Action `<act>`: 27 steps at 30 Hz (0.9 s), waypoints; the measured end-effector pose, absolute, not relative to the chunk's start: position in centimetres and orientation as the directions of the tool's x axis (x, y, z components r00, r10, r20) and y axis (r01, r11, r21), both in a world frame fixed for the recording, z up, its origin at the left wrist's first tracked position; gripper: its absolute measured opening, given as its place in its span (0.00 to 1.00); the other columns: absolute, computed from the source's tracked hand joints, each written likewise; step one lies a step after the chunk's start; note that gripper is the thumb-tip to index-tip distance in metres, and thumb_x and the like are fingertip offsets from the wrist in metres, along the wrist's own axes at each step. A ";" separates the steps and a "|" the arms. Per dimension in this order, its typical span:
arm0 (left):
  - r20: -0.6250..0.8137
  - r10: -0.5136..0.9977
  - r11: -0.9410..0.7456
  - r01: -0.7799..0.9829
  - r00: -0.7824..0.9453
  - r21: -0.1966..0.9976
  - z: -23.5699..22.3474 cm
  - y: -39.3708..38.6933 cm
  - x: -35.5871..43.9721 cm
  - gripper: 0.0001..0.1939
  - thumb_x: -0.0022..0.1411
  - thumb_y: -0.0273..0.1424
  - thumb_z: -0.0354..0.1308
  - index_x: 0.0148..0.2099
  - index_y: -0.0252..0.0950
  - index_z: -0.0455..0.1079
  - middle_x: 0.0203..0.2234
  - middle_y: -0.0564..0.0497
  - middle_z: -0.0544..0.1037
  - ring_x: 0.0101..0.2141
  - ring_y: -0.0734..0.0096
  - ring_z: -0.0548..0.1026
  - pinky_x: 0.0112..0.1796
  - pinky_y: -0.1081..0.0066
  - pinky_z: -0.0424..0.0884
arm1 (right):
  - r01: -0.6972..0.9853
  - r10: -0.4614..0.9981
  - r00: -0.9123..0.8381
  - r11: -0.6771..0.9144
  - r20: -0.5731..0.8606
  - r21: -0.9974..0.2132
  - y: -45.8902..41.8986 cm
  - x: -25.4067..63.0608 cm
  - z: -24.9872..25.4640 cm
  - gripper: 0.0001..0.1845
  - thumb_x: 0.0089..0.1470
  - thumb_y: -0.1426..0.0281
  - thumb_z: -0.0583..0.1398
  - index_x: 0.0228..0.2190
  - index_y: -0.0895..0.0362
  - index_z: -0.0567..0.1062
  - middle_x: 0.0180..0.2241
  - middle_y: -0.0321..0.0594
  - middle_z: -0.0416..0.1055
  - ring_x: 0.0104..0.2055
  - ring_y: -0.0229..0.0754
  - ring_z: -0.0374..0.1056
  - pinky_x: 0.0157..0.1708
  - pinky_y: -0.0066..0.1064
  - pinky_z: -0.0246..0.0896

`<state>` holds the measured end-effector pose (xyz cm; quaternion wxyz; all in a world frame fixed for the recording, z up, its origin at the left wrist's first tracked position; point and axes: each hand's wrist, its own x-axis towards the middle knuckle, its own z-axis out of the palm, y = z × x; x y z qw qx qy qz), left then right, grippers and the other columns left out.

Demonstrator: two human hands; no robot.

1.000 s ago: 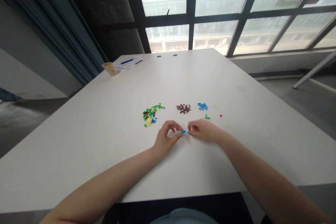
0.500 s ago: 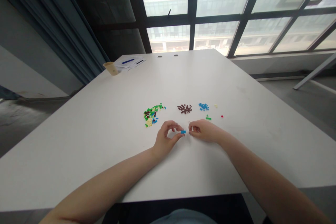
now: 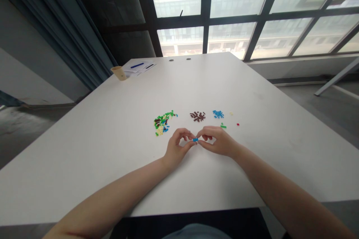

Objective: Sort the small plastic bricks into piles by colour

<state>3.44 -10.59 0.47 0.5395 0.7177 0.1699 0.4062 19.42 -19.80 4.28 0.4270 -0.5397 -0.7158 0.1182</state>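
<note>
A small blue building brick (image 3: 195,139) is held just above the white table (image 3: 202,89), in front of my body. My left hand (image 3: 179,143) pinches its left side between thumb and fingers. From the other side, my right hand (image 3: 214,140) closes thumb and fingertips on the brick's right end. Just beyond the hands lie a pile of brown bricks (image 3: 198,116) and a smaller pile of blue bricks (image 3: 218,114). Green pieces (image 3: 223,126) rest close behind my right hand.
A mixed heap of green, yellow, brown and blue bricks (image 3: 162,122) spreads to the left. One red piece (image 3: 238,124) and a pale yellow piece (image 3: 231,113) lie at right. Farther off are a tan cup (image 3: 119,73) and papers (image 3: 137,68) with a blue pen (image 3: 137,65).
My right hand has moved left and its fingers have come onto the blue brick. My left hand has stayed in about the same place, still pinching the brick.
</note>
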 end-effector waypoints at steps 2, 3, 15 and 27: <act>0.369 0.688 -0.326 -0.188 0.625 0.927 0.5 -10.6 3.5 0.16 0.49 0.28 0.64 0.38 0.37 0.61 0.28 0.53 0.73 0.30 0.73 0.71 0.33 0.71 0.64 | 0.683 0.881 -0.050 0.373 0.470 -0.628 -19.8 19.3 4.1 0.04 0.48 0.73 0.58 0.30 0.57 0.72 0.22 0.32 0.61 0.24 0.31 0.55 0.26 0.23 0.52; 0.356 0.690 -0.312 -0.185 0.629 0.932 0.6 -10.6 3.5 0.16 0.48 0.29 0.64 0.38 0.37 0.61 0.28 0.53 0.73 0.30 0.73 0.71 0.33 0.71 0.64 | 0.687 0.885 -0.049 0.366 0.463 -0.627 -19.8 19.3 4.1 0.03 0.49 0.72 0.58 0.30 0.57 0.72 0.22 0.32 0.61 0.24 0.31 0.56 0.26 0.23 0.52; 0.300 0.214 -0.603 -0.116 0.930 0.789 1.4 -10.7 3.5 0.09 0.58 0.33 0.54 0.29 0.35 0.63 0.21 0.53 0.68 0.25 0.77 0.65 0.29 0.75 0.61 | 0.818 0.833 0.496 -0.352 0.245 -0.455 -16.7 29.8 5.6 0.08 0.48 0.66 0.57 0.29 0.56 0.74 0.19 0.32 0.61 0.22 0.33 0.56 0.25 0.25 0.47; 0.395 -0.084 -0.685 -0.341 0.915 0.644 1.3 -10.8 3.6 0.08 0.60 0.32 0.50 0.30 0.35 0.64 0.19 0.50 0.70 0.24 0.74 0.66 0.30 0.72 0.63 | 0.750 0.784 0.615 -0.614 -0.082 -0.244 -13.2 31.8 3.6 0.09 0.46 0.68 0.58 0.31 0.54 0.77 0.35 0.42 0.73 0.35 0.41 0.66 0.31 0.28 0.55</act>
